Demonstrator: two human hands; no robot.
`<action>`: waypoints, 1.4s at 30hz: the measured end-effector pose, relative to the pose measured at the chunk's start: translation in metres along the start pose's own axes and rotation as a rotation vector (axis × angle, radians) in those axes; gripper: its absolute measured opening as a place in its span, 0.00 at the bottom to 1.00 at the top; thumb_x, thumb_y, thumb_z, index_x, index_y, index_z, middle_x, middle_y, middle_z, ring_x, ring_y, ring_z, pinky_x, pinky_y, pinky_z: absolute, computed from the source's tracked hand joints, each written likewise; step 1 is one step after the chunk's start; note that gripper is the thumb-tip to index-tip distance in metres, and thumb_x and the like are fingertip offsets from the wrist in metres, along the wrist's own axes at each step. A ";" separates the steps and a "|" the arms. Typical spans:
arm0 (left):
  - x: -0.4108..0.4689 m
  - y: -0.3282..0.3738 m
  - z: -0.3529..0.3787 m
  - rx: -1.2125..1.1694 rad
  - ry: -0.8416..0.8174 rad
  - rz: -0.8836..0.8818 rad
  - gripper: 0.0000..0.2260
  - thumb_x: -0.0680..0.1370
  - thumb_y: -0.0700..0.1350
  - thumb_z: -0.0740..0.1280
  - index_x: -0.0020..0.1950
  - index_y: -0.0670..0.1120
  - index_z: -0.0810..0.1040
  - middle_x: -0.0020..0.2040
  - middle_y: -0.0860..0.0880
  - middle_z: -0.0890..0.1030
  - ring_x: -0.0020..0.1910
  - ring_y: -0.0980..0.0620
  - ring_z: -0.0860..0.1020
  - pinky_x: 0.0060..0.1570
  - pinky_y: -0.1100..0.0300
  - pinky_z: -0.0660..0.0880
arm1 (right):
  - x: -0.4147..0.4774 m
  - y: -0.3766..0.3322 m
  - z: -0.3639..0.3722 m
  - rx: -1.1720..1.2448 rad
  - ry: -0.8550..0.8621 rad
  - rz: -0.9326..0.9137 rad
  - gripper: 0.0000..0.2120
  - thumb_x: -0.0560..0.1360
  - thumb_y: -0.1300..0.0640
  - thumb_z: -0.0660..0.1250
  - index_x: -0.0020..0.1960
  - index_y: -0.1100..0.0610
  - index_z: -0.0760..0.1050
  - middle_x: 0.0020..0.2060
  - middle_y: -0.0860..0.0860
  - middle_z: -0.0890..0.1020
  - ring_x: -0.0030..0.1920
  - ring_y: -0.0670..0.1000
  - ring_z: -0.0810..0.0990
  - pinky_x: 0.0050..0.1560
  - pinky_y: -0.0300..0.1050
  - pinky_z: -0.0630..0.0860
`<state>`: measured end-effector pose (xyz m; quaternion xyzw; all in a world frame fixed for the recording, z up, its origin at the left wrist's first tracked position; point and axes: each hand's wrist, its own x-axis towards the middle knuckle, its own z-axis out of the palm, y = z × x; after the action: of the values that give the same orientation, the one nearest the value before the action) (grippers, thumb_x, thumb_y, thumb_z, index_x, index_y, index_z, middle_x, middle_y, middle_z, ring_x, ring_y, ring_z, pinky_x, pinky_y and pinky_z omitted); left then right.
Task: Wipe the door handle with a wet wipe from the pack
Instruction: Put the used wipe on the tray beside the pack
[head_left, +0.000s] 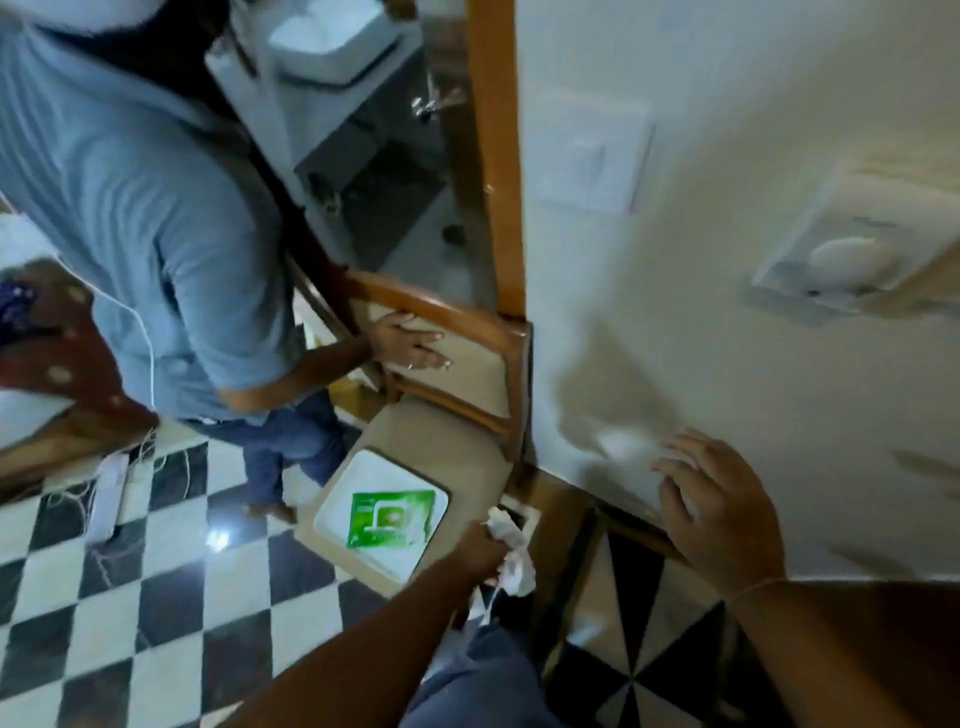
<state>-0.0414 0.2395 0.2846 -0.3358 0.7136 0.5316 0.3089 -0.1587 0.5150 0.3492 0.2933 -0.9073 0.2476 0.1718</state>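
The left hand (480, 548) is clenched around a crumpled white wet wipe (511, 551); the soft, wrinkled sheet sticks out above the fingers and hangs down below them in a loose fold. The right hand (719, 514) is released, its fingers (675, 467) spread and slightly bent, near the smooth cream wall (727, 130); whether they touch the wall I cannot tell, because the picture is blurred there.

Just to the left of the left hand, slightly above it, lies the pack (390, 518), a flat, glossy green pouch with a pale square label. It lies on a white rectangular tray (363, 470) with rounded corners, and the tray lies on the beige padded seat of a wooden chair (511, 374). The chair frame is of varnished brown wood.

The door handle (434, 104) is well apart from both hands, far above them in the view, a shiny metal lever beside the brown wooden door frame (493, 156). It is small and blurred.

Another person in a light blue shirt (130, 182) stands to the left of the chair, with one hand (410, 343) flat on the chair back. The floor (156, 597) under the hands has glossy black and white square tiles.
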 end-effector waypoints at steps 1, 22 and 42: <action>0.005 -0.014 -0.010 -0.044 0.013 -0.054 0.09 0.84 0.31 0.62 0.57 0.35 0.82 0.46 0.36 0.81 0.41 0.46 0.79 0.36 0.58 0.73 | 0.000 -0.007 0.017 0.021 -0.051 -0.012 0.12 0.81 0.62 0.65 0.49 0.62 0.87 0.59 0.58 0.85 0.66 0.61 0.82 0.69 0.57 0.77; 0.240 -0.155 -0.073 0.168 0.618 -0.095 0.14 0.80 0.41 0.67 0.66 0.49 0.79 0.58 0.42 0.87 0.59 0.38 0.83 0.59 0.47 0.79 | -0.116 -0.046 0.230 0.151 -0.661 0.109 0.16 0.82 0.60 0.62 0.51 0.61 0.89 0.59 0.55 0.86 0.66 0.53 0.82 0.68 0.49 0.80; 0.258 -0.209 -0.101 0.692 0.607 -0.094 0.18 0.84 0.55 0.64 0.72 0.56 0.82 0.69 0.47 0.84 0.71 0.42 0.79 0.81 0.43 0.58 | -0.117 -0.042 0.229 0.138 -0.623 0.326 0.10 0.78 0.72 0.71 0.50 0.59 0.88 0.60 0.54 0.84 0.69 0.52 0.79 0.56 0.50 0.85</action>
<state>-0.0314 0.0593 -0.0122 -0.3855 0.8912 0.1254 0.2036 -0.0808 0.4119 0.1228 0.2168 -0.9322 0.2311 -0.1749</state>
